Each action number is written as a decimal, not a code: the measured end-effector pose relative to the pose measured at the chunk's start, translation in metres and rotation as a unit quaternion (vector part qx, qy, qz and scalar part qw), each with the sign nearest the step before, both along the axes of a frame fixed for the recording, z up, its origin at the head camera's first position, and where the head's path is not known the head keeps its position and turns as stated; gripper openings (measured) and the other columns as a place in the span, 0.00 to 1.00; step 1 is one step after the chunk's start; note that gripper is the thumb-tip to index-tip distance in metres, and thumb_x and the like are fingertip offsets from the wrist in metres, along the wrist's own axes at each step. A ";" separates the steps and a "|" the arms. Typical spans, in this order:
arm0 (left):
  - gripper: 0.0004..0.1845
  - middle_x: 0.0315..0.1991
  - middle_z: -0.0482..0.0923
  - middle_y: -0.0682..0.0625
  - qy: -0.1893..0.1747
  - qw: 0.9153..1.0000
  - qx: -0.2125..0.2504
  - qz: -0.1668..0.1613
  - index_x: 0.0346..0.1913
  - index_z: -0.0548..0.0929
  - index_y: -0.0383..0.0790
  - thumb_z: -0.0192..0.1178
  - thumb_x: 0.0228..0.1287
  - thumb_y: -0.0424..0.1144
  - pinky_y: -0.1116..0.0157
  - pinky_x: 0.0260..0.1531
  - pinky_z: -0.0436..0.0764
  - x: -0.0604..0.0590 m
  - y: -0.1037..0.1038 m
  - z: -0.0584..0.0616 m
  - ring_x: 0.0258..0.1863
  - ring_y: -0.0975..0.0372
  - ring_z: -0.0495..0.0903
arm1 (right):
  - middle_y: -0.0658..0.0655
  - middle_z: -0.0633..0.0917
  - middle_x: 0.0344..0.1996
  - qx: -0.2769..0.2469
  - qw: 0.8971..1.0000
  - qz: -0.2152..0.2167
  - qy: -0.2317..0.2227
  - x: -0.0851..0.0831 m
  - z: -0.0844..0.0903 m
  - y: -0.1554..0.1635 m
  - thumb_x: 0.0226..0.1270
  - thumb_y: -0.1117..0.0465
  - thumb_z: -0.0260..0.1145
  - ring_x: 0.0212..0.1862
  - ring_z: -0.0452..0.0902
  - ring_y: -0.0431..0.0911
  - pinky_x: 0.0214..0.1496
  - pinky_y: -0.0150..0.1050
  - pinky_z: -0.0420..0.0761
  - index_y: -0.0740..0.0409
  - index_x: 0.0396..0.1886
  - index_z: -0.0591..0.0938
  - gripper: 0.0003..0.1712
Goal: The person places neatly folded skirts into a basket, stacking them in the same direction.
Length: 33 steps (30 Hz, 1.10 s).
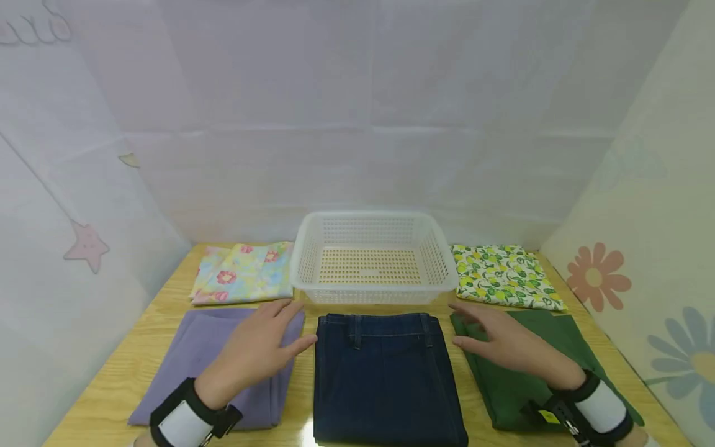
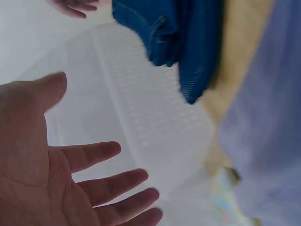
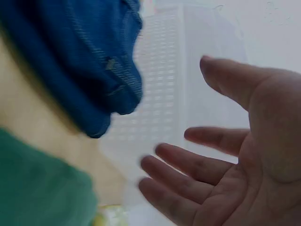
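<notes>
Folded dark blue jeans (image 1: 385,372) lie at the table's front middle, waistband toward a white perforated basket (image 1: 373,292). My left hand (image 1: 262,347) hovers open over a folded lilac garment (image 1: 206,360), thumb pointing at the jeans. My right hand (image 1: 497,341) hovers open over a folded green garment (image 1: 519,372), thumb also toward the jeans. In the left wrist view the left hand (image 2: 70,174) shows a bare palm, with the jeans (image 2: 174,33) and basket (image 2: 150,122) beyond. The right wrist view shows the right hand (image 3: 221,160) spread and empty beside the jeans (image 3: 80,61).
A folded pastel floral cloth (image 1: 246,273) lies at the back left, a lemon-print cloth (image 1: 503,276) at the back right. The basket holds nothing. White fabric walls enclose the wooden table (image 1: 304,385) on three sides.
</notes>
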State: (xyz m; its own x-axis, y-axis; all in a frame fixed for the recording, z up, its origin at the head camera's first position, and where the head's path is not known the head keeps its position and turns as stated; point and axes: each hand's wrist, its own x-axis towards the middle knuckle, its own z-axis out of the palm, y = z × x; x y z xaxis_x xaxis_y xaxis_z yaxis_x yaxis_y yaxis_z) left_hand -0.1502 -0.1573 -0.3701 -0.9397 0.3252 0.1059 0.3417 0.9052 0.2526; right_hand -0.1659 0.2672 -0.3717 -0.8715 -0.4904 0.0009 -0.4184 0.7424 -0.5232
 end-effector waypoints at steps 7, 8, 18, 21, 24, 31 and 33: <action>0.31 0.56 0.82 0.43 -0.174 0.974 0.147 -0.004 0.65 0.75 0.37 0.58 0.69 0.57 0.50 0.51 0.81 0.007 -0.030 -0.022 0.54 0.50 0.81 | 0.73 0.78 0.59 -0.145 0.958 0.008 -0.245 0.008 -0.017 0.030 0.78 0.53 0.55 0.52 0.83 0.43 0.48 0.37 0.85 0.77 0.71 0.60 0.36; 0.31 0.55 0.82 0.42 -0.208 0.962 0.179 -0.011 0.65 0.75 0.34 0.58 0.70 0.55 0.51 0.49 0.82 0.007 -0.033 -0.025 0.52 0.50 0.82 | 0.73 0.78 0.60 -0.172 0.943 0.005 -0.284 0.008 -0.021 0.033 0.79 0.54 0.53 0.53 0.83 0.45 0.49 0.39 0.85 0.79 0.71 0.58 0.36; 0.37 0.60 0.77 0.33 -0.441 0.808 0.391 0.007 0.68 0.64 0.20 0.54 0.74 0.52 0.57 0.54 0.83 0.008 -0.029 -0.046 0.56 0.49 0.82 | 0.73 0.74 0.65 -0.289 0.848 -0.050 -0.442 0.019 -0.052 0.033 0.81 0.52 0.49 0.61 0.80 0.55 0.59 0.48 0.82 0.84 0.71 0.54 0.39; 0.37 0.62 0.75 0.31 -0.463 0.778 0.424 0.011 0.68 0.63 0.18 0.53 0.74 0.50 0.56 0.56 0.82 0.007 -0.022 -0.051 0.59 0.48 0.81 | 0.73 0.72 0.67 -0.307 0.834 -0.048 -0.456 0.018 -0.054 0.032 0.81 0.52 0.49 0.62 0.79 0.54 0.60 0.48 0.81 0.83 0.71 0.53 0.39; 0.36 0.61 0.76 0.31 -0.467 0.766 0.442 0.017 0.67 0.65 0.18 0.54 0.74 0.49 0.56 0.55 0.83 0.004 -0.014 -0.059 0.58 0.48 0.81 | 0.74 0.69 0.68 -0.314 0.826 -0.049 -0.465 0.016 -0.055 0.028 0.81 0.52 0.49 0.63 0.78 0.55 0.61 0.49 0.81 0.82 0.72 0.53 0.39; 0.24 0.47 0.84 0.42 -0.474 0.751 0.457 0.045 0.51 0.79 0.25 0.60 0.69 0.48 0.58 0.47 0.86 -0.007 0.005 -0.075 0.44 0.56 0.86 | 0.72 0.75 0.64 -0.317 0.819 -0.056 -0.474 0.007 -0.058 0.011 0.80 0.51 0.50 0.62 0.78 0.55 0.63 0.48 0.80 0.79 0.71 0.59 0.37; 0.18 0.43 0.85 0.46 -0.482 0.741 0.466 0.040 0.41 0.80 0.31 0.61 0.69 0.48 0.59 0.45 0.86 -0.010 0.014 -0.077 0.40 0.59 0.87 | 0.66 0.80 0.60 -0.330 0.810 -0.052 -0.482 0.003 -0.060 0.004 0.80 0.51 0.51 0.60 0.80 0.53 0.62 0.47 0.80 0.77 0.69 0.64 0.34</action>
State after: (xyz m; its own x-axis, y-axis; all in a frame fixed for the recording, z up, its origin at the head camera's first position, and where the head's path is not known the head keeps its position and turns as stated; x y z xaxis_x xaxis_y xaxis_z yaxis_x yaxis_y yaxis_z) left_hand -0.1601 -0.1436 -0.4467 -0.7374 0.4714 -0.4838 -0.4495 0.1921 0.8724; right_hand -0.1633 0.2716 -0.4320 -0.6603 -0.5839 -0.4723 0.4671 0.1732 -0.8671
